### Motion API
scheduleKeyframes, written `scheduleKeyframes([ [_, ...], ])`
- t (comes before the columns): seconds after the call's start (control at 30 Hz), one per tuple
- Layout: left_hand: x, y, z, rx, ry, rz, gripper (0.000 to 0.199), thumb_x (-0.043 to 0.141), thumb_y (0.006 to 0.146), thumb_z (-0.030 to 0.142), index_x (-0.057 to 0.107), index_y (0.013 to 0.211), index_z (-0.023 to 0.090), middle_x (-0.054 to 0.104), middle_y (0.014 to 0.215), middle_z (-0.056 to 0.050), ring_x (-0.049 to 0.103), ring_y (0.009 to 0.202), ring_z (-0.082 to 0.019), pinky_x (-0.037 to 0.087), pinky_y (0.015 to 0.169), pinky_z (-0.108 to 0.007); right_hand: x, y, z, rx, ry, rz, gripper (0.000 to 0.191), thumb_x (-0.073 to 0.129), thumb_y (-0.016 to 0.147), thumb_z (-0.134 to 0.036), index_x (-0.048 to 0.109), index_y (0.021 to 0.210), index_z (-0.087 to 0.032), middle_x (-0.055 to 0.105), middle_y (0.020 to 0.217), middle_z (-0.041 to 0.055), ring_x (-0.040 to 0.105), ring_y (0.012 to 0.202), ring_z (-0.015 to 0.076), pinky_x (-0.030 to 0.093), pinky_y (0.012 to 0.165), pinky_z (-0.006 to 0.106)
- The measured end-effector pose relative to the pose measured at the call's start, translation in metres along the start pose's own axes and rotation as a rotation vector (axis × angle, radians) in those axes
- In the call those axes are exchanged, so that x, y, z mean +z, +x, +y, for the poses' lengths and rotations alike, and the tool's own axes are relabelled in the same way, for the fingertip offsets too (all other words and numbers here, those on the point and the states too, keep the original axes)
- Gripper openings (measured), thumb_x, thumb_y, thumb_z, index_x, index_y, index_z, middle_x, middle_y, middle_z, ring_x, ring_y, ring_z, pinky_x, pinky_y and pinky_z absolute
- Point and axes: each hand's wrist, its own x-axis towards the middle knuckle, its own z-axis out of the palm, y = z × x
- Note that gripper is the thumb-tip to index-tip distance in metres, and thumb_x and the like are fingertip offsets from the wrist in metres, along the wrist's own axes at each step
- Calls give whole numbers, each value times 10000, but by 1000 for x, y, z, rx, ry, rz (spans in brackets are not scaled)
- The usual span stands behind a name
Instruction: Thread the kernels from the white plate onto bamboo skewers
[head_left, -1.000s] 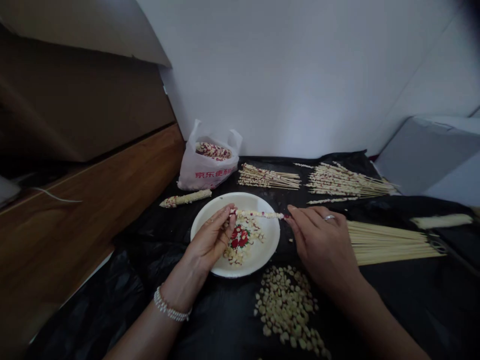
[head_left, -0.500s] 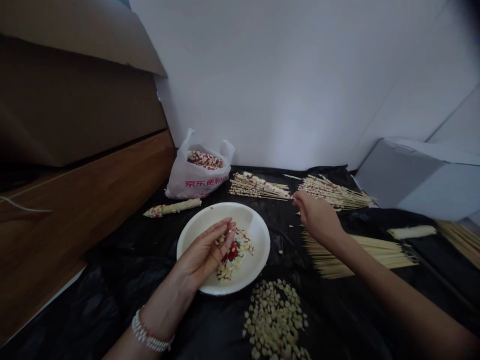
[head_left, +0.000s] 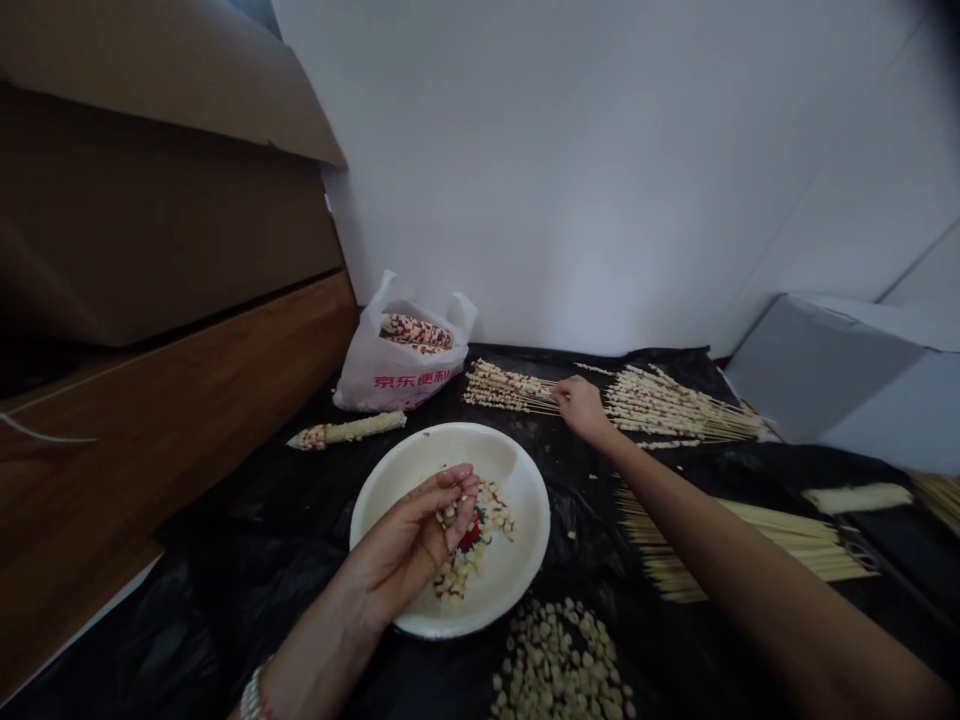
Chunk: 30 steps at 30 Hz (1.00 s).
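Observation:
My left hand (head_left: 431, 535) is cupped above a white basin (head_left: 375, 480), its fingers curled round some corn kernels (head_left: 448, 515). Inside the basin lie loose cream and dark-red kernels (head_left: 457, 578) over a red flower print. Farther back, my right hand (head_left: 581, 405) pinches the bare end of a skewer at the left bunch of kernel-threaded skewers (head_left: 502, 385); its fingertips are partly hidden. To the right of that hand lies a larger bunch of threaded skewers (head_left: 660, 400).
A plastic bag (head_left: 397, 375) holds corn cobs (head_left: 416, 330). Left of the basin lies a partly stripped cob (head_left: 352, 430). Bare skewers (head_left: 780, 540), scissors (head_left: 862, 550) and a pale bare cob (head_left: 859, 497) are at right. Pale kernels (head_left: 559, 665) lie in front on black plastic sheeting (head_left: 247, 560).
My right hand has moved left and brought the threaded skewer down onto the left bunch. My left hand stays cupped over the basin. The view has shifted slightly.

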Motion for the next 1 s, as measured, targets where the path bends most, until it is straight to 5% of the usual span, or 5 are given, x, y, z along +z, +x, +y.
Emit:
scheduleKeyframes([
  [0.37,-3,2,0,-15,-26,-14,248,540,770,-80,661,935,60,683,884,-108,673,728,-117,571,692,-195,5,15,-3,117,-92,1,339,560,904,-352,552,1196,-179,571,1211,89,592,1004,211,510,840,420],
  [0.67,-1,1,2,-15,-19,7,298,522,731,-112,658,916,77,683,871,-97,671,721,-112,569,690,-188,6,6,-4,50,-94,-11,336,555,906,-353,550,1198,-185,570,1212,84,592,1004,210,510,839,424],
  [1.0,0,1,-1,36,17,41,433,464,703,-170,625,1037,55,669,1021,-160,686,922,-174,563,808,-211,-29,-30,45,-28,-15,-79,330,554,907,-352,554,1191,-185,574,1206,82,594,999,208,511,838,422],
])
